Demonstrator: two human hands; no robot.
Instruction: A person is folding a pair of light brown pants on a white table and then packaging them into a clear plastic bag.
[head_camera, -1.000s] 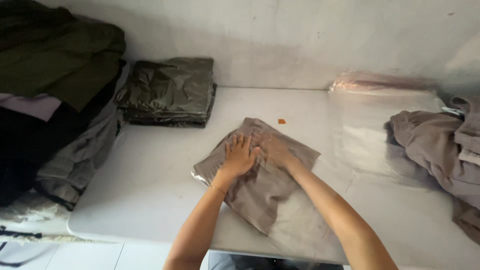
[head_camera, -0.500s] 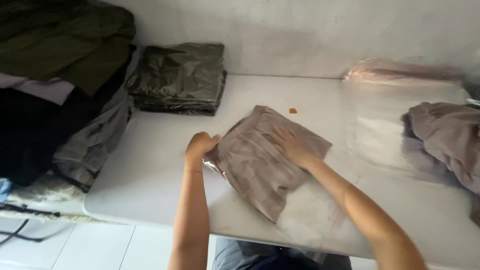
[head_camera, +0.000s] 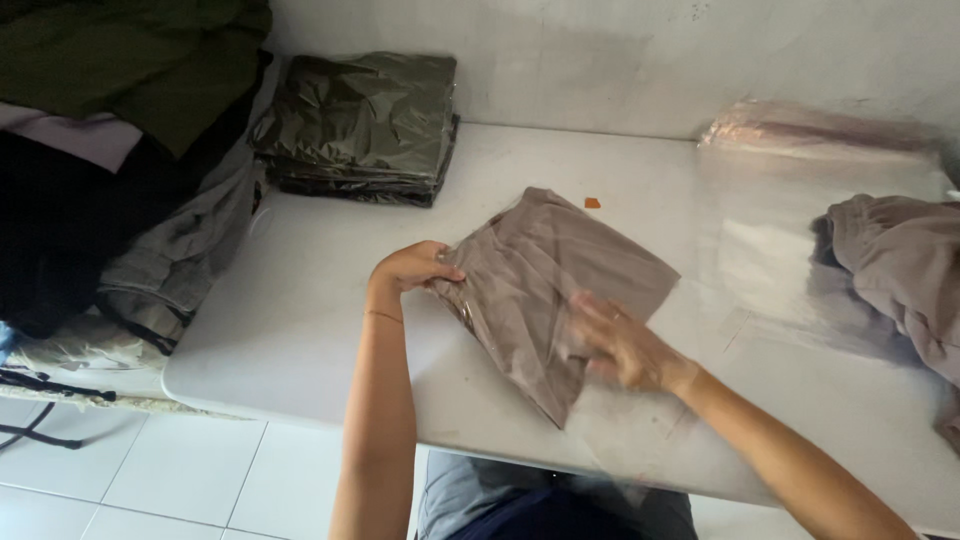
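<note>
A folded taupe garment (head_camera: 548, 270) in a clear plastic bag lies on the white table (head_camera: 300, 320) in the head view. My left hand (head_camera: 418, 268) pinches the bag's left corner. My right hand (head_camera: 625, 345) is blurred, with fingers spread flat over the bag's open plastic end near the table's front edge. The loose plastic flap (head_camera: 640, 430) reaches toward me beyond the garment.
A stack of bagged dark olive garments (head_camera: 365, 125) sits at the back left by the wall. Piled clothes (head_camera: 120, 150) crowd the left. Loose taupe garments (head_camera: 900, 270) lie at the right, beside clear plastic bags (head_camera: 800, 190). A small orange scrap (head_camera: 592, 203) lies behind the bag.
My left hand moved from on top of the garment to its left corner. My right hand slid from the garment's top down to the bag's open end.
</note>
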